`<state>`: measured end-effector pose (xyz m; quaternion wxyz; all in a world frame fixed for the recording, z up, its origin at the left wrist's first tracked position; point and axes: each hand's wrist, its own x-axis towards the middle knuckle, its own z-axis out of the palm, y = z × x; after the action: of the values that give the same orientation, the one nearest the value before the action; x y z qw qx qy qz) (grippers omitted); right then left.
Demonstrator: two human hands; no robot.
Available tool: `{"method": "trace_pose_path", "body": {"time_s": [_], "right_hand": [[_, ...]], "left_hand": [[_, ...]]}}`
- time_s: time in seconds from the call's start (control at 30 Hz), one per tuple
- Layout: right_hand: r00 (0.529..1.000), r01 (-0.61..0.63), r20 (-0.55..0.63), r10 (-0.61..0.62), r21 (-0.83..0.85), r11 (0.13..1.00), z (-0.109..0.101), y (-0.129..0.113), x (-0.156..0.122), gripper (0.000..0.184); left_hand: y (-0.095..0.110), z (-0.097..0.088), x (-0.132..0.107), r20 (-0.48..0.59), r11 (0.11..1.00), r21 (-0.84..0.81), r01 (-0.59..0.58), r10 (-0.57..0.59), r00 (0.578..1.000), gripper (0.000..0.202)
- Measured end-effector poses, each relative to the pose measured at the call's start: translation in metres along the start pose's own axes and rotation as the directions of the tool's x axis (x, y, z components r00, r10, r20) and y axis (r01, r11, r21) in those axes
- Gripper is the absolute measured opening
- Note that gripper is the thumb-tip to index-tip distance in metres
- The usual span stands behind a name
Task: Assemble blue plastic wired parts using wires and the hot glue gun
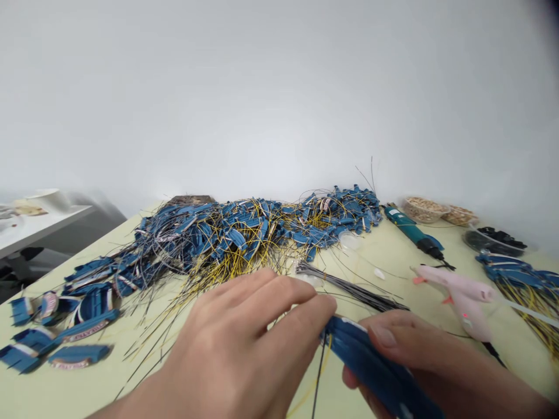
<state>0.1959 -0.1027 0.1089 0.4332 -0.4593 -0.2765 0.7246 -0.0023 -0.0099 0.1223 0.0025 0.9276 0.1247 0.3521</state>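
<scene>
My right hand (419,361) is closed around a stack of blue flat pieces (371,366), thumb on top. My left hand (244,343) reaches across in front of it, fingertips pinched at the stack's near end where thin dark wires (321,372) hang down. A bundle of thin dark wires (349,289) lies on the pale green table (384,256) just behind both hands.
A big heap of blue pieces with yellow and dark wires (244,233) covers the table's middle. More blue pieces (65,326) lie at left, another pile (519,273) at right. A pink glue gun (458,294), a teal tool (410,231) and bowls (423,208) stand at right.
</scene>
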Motion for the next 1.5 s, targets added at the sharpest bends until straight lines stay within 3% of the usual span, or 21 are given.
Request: {"method": "trace_pose_path", "body": {"time_s": [0.23,0.33,0.43,0.53,0.63,0.73,0.83,0.93,1.3,1.5], "right_hand": [[1.000,-0.018,0.018,0.019,-0.031,0.999,-0.002,-0.001,-0.001,0.038],[1.000,-0.015,-0.001,0.015,-0.062,0.998,0.000,-0.002,0.002,0.042],[0.999,-0.008,-0.039,0.001,-0.164,0.986,0.000,-0.001,0.006,0.045],[0.995,0.017,-0.092,-0.044,-0.276,0.961,-0.003,0.003,0.009,0.044],[0.981,0.037,-0.149,-0.122,-0.476,0.879,-0.008,0.006,0.010,0.044],[0.952,0.097,-0.141,-0.271,-0.702,0.706,-0.010,0.007,0.010,0.040],[0.888,0.202,-0.071,-0.455,-0.827,0.525,-0.008,0.006,0.010,0.036],[0.832,0.260,-0.010,-0.555,-0.876,0.406,-0.006,0.008,0.009,0.031],[0.813,0.286,0.104,-0.573,-0.928,0.238,-0.007,0.014,0.004,0.020],[0.830,0.285,0.119,-0.545,-0.931,0.230,-0.011,0.018,0.001,0.021]], "left_hand": [[0.000,0.001,0.005,0.018,0.999,-0.046,0.018,-0.017,1.000,0.018],[-0.002,-0.007,0.006,0.116,0.991,-0.121,0.056,-0.042,0.992,0.022],[-0.007,-0.020,0.003,0.262,0.980,-0.174,0.097,-0.049,0.964,0.041],[-0.010,-0.027,0.000,0.265,0.976,-0.155,0.156,-0.111,0.958,0.041],[-0.008,-0.024,0.002,0.184,0.973,-0.162,0.167,-0.136,0.973,0.029],[-0.004,-0.015,0.006,0.098,0.986,-0.134,0.104,-0.092,0.991,0.013],[0.001,-0.006,0.005,0.050,0.998,-0.025,0.052,-0.051,0.997,0.005],[0.004,-0.001,0.001,0.029,0.997,0.074,0.022,-0.024,0.999,0.010],[0.003,0.004,-0.004,0.083,0.988,0.152,-0.023,0.010,0.996,0.021],[0.006,0.004,-0.002,0.117,0.979,0.200,-0.042,0.018,0.993,0.020]]}}
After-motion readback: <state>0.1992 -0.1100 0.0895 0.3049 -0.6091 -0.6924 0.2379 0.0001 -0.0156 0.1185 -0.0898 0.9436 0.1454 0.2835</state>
